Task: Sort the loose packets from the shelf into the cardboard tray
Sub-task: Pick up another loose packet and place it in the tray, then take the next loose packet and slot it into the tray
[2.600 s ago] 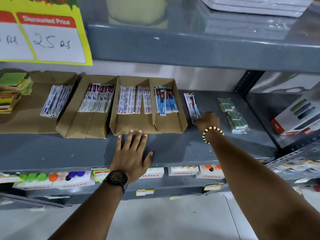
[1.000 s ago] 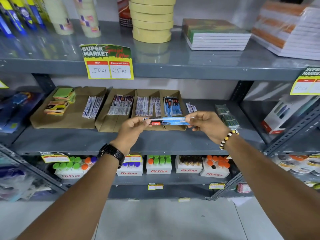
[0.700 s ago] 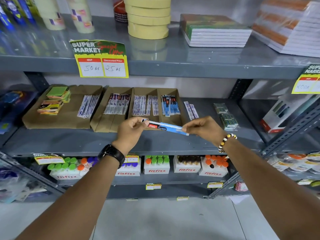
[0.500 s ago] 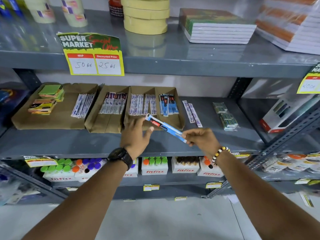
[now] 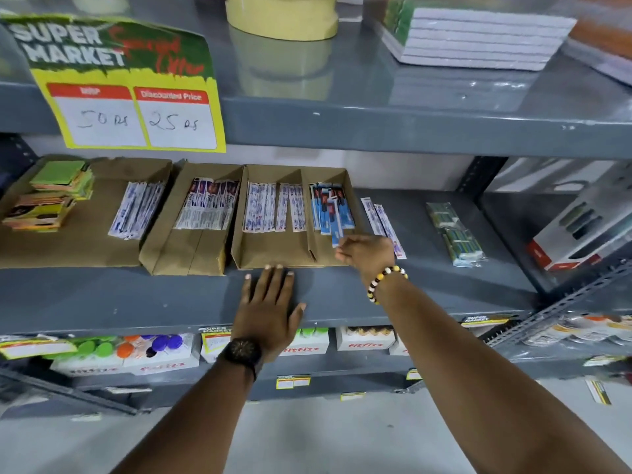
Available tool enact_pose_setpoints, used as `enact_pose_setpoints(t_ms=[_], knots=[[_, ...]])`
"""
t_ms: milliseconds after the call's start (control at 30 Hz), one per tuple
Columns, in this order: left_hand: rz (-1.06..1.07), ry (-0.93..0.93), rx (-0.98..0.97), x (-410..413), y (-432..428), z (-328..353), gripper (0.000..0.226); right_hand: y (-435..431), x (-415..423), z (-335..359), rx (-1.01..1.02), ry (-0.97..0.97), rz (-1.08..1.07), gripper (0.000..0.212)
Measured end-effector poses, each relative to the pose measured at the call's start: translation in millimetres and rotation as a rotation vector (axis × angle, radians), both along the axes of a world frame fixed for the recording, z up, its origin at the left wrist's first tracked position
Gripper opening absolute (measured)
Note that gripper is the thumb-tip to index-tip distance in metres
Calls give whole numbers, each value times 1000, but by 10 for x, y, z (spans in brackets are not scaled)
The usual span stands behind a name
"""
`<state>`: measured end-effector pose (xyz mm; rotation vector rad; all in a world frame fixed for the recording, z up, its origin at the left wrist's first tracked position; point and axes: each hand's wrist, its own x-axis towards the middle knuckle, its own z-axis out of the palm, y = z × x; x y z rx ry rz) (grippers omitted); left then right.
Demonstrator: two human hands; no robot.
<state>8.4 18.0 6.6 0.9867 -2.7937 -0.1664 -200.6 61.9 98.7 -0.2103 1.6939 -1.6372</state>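
The right hand (image 5: 367,249) pinched the near end of a blue packet (image 5: 336,224) lying in the cardboard tray (image 5: 273,258); the left hand (image 5: 268,307) lay flat and empty on the shelf (image 5: 136,295).

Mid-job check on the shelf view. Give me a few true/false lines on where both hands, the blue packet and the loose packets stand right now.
1. The left hand lies flat on the shelf in front of the tray. True.
2. The right hand is at the tray's left compartment. False: it is at the right compartment, by the blue packet.
3. The blue packet is already among the other blue packets in that compartment. True, though whether the fingers still pinch it cannot be told.
4. No loose packets remain on the shelf. False: two white ones lie just right of the tray.
5. The left hand holds a packet. False: it is empty, palm down.
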Motion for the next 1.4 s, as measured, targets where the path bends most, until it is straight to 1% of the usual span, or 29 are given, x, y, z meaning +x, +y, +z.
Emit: enact_pose_setpoints(t_ms=[67, 133, 200, 233, 267, 333, 433, 533, 667, 733, 800, 900, 1000, 1100, 1167, 1267, 1333, 1400], knots=[[-5, -5, -11, -12, -16, -18, 66, -167, -29, 11, 55, 21, -5, 13], [-4, -10, -12, -18, -26, -25, 65, -280, -91, 25, 108, 80, 50, 8], [-4, -11, -10, -25, -27, -32, 64, -328, -153, 31, 136, 164, 132, 15], [-3, -11, -11, -25, -26, -36, 64, -331, -173, 25, 142, 188, 155, 20], [-4, -12, -13, -22, -23, -37, 64, -316, -181, 21, 153, 199, 159, 20], [-8, -10, -16, -12, -27, -37, 64, -244, -190, 3, 171, 234, 105, 16], [-18, 3, -17, -9, -31, -39, 64, -28, -254, -58, 153, 289, -16, 22], [-8, -9, -18, -17, -36, -44, 63, 214, -455, -110, 243, 470, -89, 21], [-4, -27, -32, -19, -34, -54, 64, 419, -773, -189, 488, 779, -117, 20], [-2, -33, -35, -21, -35, -61, 64, 472, -902, -267, 607, 856, -93, 20], [1, -47, -39, -22, -43, -63, 64, 483, -976, -341, 703, 849, -23, 20], [4, -64, -35, -28, -54, -65, 66, 462, -997, -418, 765, 850, 51, 27], [10, -75, -23, -32, -58, -68, 66, 422, -1004, -458, 769, 843, 42, 28], [15, -86, -19, -39, -61, -82, 67, 394, -1041, -450, 776, 796, 20, 26], [17, -75, -23, -43, -71, -98, 68, 394, -1074, -425, 726, 727, -56, 26], [13, -63, -32, -39, -83, -121, 67, 434, -1102, -342, 571, 633, -220, 21], [8, -67, -13, -22, -68, -108, 68, 500, -1082, -254, 476, 612, -292, 15], [13, -80, 31, -6, -65, -69, 71, 588, -1038, -136, 397, 609, -315, 13]])
